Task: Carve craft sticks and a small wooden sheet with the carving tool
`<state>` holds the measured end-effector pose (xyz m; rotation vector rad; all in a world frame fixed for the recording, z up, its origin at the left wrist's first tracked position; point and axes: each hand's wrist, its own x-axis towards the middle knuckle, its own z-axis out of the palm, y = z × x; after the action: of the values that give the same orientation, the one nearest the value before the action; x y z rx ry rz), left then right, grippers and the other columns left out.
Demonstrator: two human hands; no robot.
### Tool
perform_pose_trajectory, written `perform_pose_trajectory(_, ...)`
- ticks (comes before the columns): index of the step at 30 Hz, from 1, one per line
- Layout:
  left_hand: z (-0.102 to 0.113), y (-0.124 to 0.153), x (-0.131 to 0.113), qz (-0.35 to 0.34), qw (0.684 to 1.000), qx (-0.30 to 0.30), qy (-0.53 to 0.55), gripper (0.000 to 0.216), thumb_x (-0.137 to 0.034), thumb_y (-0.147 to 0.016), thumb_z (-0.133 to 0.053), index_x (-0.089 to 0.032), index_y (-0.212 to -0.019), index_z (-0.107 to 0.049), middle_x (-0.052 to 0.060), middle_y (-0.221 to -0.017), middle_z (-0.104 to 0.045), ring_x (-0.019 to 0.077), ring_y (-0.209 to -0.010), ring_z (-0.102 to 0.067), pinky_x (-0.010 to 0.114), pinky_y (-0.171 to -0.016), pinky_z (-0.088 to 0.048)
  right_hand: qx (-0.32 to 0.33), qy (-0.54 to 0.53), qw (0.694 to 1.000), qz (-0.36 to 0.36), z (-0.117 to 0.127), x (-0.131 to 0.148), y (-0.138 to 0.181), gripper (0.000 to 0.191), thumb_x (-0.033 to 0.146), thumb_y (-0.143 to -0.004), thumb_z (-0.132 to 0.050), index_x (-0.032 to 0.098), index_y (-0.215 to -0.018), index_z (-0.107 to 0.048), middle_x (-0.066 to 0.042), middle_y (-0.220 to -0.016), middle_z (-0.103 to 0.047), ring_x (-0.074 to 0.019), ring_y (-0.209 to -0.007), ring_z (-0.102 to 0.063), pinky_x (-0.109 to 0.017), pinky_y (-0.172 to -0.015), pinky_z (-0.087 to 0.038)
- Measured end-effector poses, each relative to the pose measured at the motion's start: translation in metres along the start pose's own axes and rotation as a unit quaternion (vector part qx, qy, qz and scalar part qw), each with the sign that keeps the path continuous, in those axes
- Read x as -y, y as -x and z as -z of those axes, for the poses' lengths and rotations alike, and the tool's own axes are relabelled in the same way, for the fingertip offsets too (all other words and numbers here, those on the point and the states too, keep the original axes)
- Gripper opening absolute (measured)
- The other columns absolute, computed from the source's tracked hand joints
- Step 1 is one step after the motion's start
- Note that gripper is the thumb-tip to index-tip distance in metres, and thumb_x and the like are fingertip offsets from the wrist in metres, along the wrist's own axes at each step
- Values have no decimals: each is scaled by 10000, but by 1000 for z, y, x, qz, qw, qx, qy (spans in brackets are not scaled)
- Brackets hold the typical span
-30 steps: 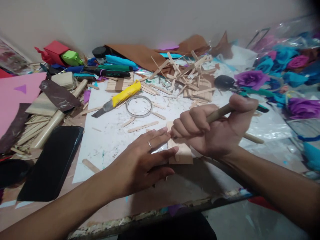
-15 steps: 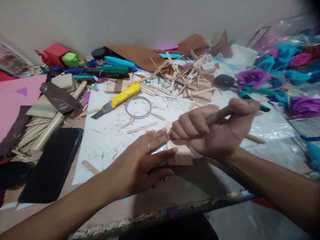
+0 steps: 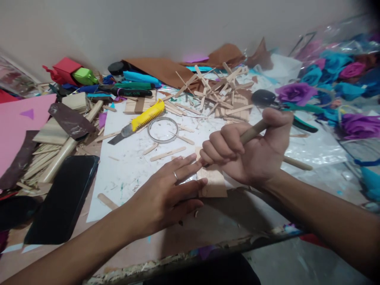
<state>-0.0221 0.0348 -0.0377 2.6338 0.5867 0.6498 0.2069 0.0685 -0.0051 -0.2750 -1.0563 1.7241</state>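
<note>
My left hand [image 3: 166, 190] lies with its fingers stretched out, a ring on one of them. Its fingertips rest at the left edge of a small flat piece of pale wood [image 3: 215, 184] near the table's front edge. Wrapped around a round wooden handle [image 3: 252, 132], my right hand [image 3: 246, 154] leans over the same piece, thumb near the handle's upper end. The lower end of this wooden-handled tool is hidden by the fist, so its tip cannot be made out. The fist's little-finger side is close against the left fingers.
A yellow utility knife [image 3: 145, 116] and a tape ring [image 3: 163, 130] lie on white paper [image 3: 118, 170]. Behind are heaped craft sticks [image 3: 222, 91]. A black phone [image 3: 62, 200] lies left; purple and blue paper flowers [image 3: 297, 93] and another wooden rod [image 3: 298, 163] are right.
My right hand has shifted a little to the left, its thumb and the handle's upper end moving most. My left hand stays in nearly the same place. The whole view has shifted slightly.
</note>
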Motion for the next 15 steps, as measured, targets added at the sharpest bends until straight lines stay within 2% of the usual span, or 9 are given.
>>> perform_pose_trajectory(15,3,-5,0,-17,1000,-2,18,384,-239,-978,-694,-172,-1345,-604,169,-1528,-547,298,-1523,-417,502,-1244,-374,-32,-25,999,-8,-2,-4,-1,758,839,-922,-342,225,-478,-366,42,-441,-263,-116,-416,-267,-307,-471,-281)
